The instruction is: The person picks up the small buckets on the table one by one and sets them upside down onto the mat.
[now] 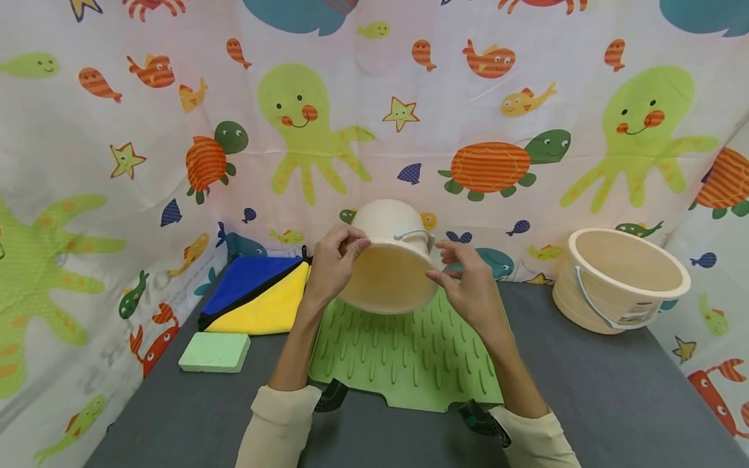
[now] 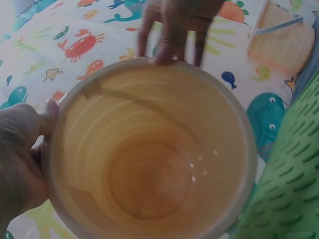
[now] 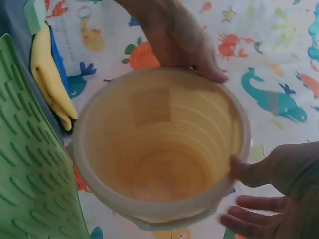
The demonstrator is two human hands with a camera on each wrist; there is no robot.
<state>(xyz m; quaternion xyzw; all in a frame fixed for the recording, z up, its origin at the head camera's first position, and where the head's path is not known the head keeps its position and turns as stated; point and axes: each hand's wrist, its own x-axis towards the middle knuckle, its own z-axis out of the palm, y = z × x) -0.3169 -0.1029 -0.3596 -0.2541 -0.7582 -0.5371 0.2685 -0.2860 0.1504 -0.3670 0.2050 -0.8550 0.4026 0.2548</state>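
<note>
A cream plastic bucket [image 1: 386, 224] with a pale blue-grey handle [image 1: 414, 233] is tipped above the green ridged mat [image 1: 409, 351], its mouth toward me. My left hand [image 1: 336, 263] grips the rim at the left, thumb on the near side. At the other side of the rim is my right hand [image 1: 468, 283]. Its thumb is right at the edge and its fingers are spread loosely beside the handle's end. In the right wrist view, those fingers [image 3: 256, 214] are straight, blurred and apart from the bucket wall. Both wrist views look into the bucket's bare interior [image 2: 149, 174].
A second cream bucket [image 1: 626, 260] stands upright at the right, its handle hanging down. To the left lie a folded blue and yellow cloth [image 1: 257, 296] and a pale green sponge [image 1: 214, 352] on the dark grey table [image 1: 591, 396]. A printed sea-animal curtain [image 1: 404, 84] lines the back and sides.
</note>
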